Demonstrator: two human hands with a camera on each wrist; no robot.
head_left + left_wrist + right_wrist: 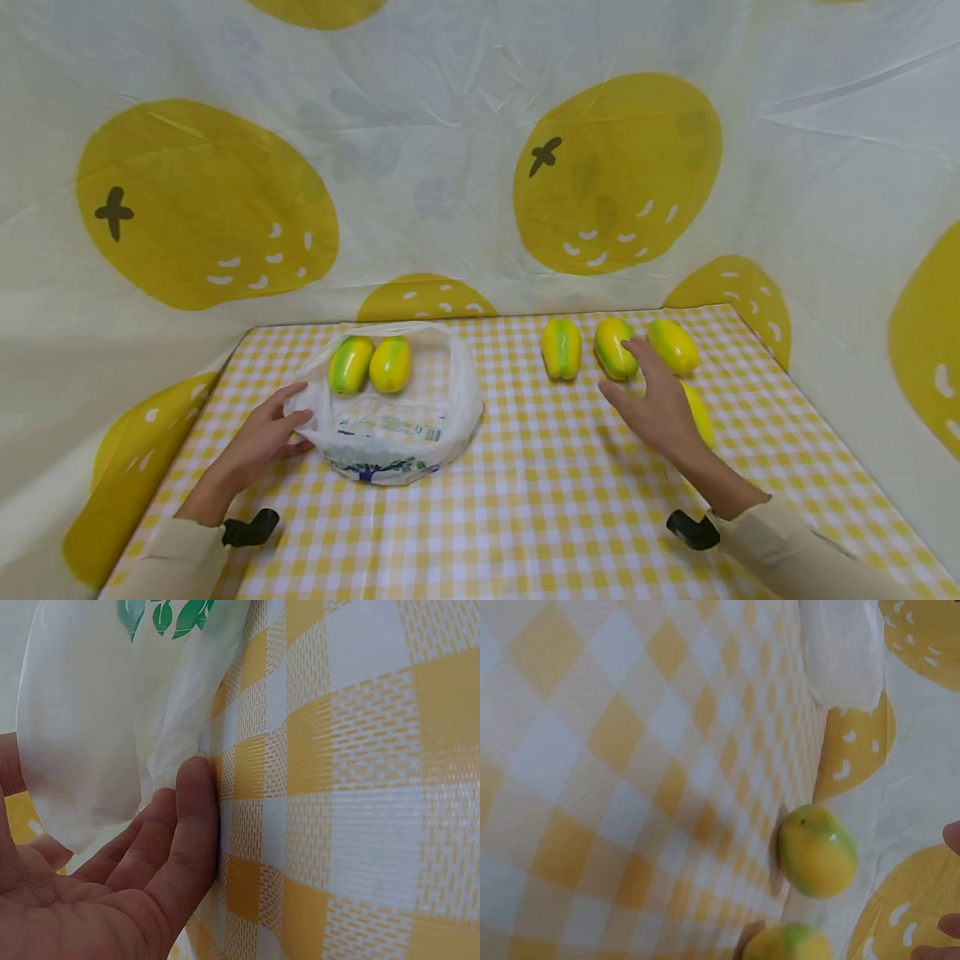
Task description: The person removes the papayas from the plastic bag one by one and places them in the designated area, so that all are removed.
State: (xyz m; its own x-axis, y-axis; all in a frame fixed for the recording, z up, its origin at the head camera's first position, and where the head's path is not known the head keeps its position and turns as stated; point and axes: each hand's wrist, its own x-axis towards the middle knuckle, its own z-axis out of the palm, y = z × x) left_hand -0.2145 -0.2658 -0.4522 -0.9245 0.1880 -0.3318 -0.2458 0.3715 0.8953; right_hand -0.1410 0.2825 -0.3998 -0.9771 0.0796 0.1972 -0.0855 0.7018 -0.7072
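A white plastic bag (467,392) with a green leaf print stands with its mouth open at the left of the table. Two yellow-green papayas (390,365) lie inside it. My left hand (262,429) holds the bag's left side, thumb and fingers around the thin plastic; the left wrist view has several fingers (196,806) against it, low by the tablecloth. On the right, my right hand (656,408) reaches out with spread fingers and holds nothing. Its fingertips overlap the middle papaya (611,346) of the back row. Another papaya (699,414) is partly hidden behind this hand.
A papaya (561,348) stands left of the middle one and another papaya (673,346) right of it, near the table's back edge. A yellow-and-white checked cloth (510,508) covers the table. Fruit-printed sheeting (435,167) hangs right behind it and at both sides.
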